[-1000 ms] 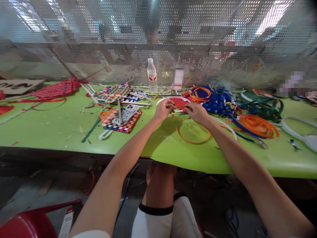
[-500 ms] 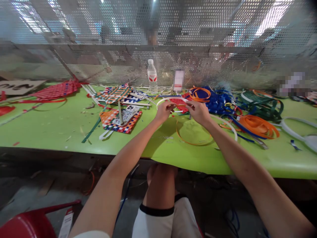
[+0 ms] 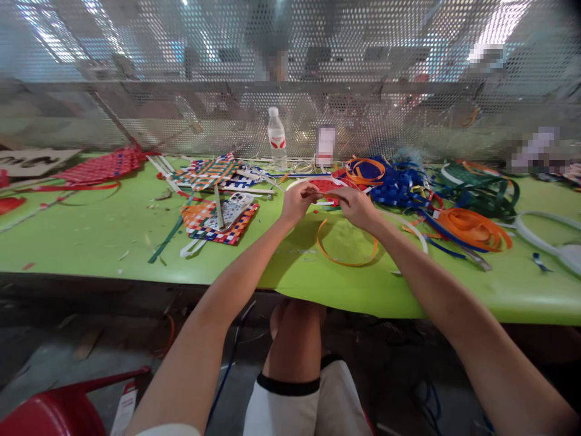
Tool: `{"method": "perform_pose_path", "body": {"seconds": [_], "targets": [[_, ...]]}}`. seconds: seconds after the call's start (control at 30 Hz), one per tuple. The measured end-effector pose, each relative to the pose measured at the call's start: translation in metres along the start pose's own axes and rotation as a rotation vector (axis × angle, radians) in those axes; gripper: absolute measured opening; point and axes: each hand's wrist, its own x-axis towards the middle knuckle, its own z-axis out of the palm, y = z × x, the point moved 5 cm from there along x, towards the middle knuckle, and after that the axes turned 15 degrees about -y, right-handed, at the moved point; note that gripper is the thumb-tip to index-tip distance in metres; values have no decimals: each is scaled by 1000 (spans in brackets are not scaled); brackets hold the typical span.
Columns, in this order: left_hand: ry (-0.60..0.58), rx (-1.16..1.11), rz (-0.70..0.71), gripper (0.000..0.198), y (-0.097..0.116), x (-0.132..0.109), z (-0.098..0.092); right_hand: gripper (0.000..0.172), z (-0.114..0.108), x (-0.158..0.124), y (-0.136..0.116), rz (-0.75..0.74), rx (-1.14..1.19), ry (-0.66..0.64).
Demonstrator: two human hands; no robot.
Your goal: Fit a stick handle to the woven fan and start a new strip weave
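Note:
Above the green table, my left hand [image 3: 298,203] is closed in a pinch, holding a narrow orange plastic strap [image 3: 349,264]. The strap hangs in a round loop below my hands. My right hand [image 3: 355,206] is bent inward close to my left fingertips and is closed at the same strap; its fingertips are partly hidden. Behind the hands lies a red strap bundle [image 3: 333,189]. A white band [image 3: 297,180] curves round behind my fingers and reappears by my right forearm.
Left of my hands, a phone [image 3: 231,212] lies on a checkered woven piece [image 3: 240,227]. A water bottle [image 3: 276,139] stands by the perforated screen [image 3: 190,115]. To the right are blue straps [image 3: 399,184], an orange coil [image 3: 474,229] and green straps [image 3: 494,194].
My right hand has shifted slightly left, closer to my left hand, and its fingers have turned inward. The orange loop has moved left and changed shape. My left hand stays nearly in place.

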Motion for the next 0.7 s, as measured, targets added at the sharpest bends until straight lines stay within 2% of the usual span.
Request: {"method": "perform_pose_path", "body": {"seconds": [0.27,0.4,0.5,0.6,0.7], "targets": [[69,103,38,41,4,0,-9,61,1,1,-1,-16,7,-1],[8,36,28,48,-5,3,-4,61,0,1,0,-15,6,6],[-5,-6,26,51,-11,5,-1,52,-2,0,-2,-14,0,18],[80,-20,32,46,-15,6,-9,42,-7,-2,-1,75,-53,37],[241,-5,20,35,-20,8,-30,39,-13,-3,7,238,-136,3]]}}
